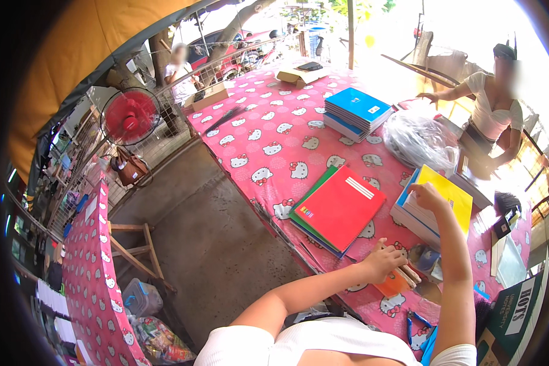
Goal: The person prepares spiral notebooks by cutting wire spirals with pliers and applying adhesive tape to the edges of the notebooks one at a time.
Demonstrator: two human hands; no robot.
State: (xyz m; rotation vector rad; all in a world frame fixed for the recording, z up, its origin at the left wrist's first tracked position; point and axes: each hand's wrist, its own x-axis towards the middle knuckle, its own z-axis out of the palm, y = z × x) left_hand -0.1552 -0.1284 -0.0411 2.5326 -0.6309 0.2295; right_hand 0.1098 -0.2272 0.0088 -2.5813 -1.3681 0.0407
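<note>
- Open-sided work area, bright daylight at the far side; concrete floor (207,207) left of a long table under a pink tablecloth (259,165) printed with white cat faces.
- Right hand (430,196): bent over the near-left part of a yellow notebook (454,190), top of a thick stack at the table's right; fingers curled and drawn close at the cover's left edge. Cannot tell whether any page or cover is pinched.
- Left hand (384,261): lower down, fingers loosely bent, just beside some light wooden pieces (410,276) and an orange item (391,285). Cannot tell whether it grips anything; undersides of the fingers hidden.
- Red notebook (341,207): lies flat left of the yellow-topped stack, apart from it, over green and blue covers that show along its left side.
- Blue notebooks (358,108): neat pile farther up the table; heap of clear plastic (419,141) near its right side.
- Co-worker (488,113): pale top, standing at the far right, one arm reaching toward the table.
- Near edge: blue-handled pliers (410,326) below the orange item.
- Left side: red fan (130,116) by a wire fence, brown bag (131,168) below it.
</note>
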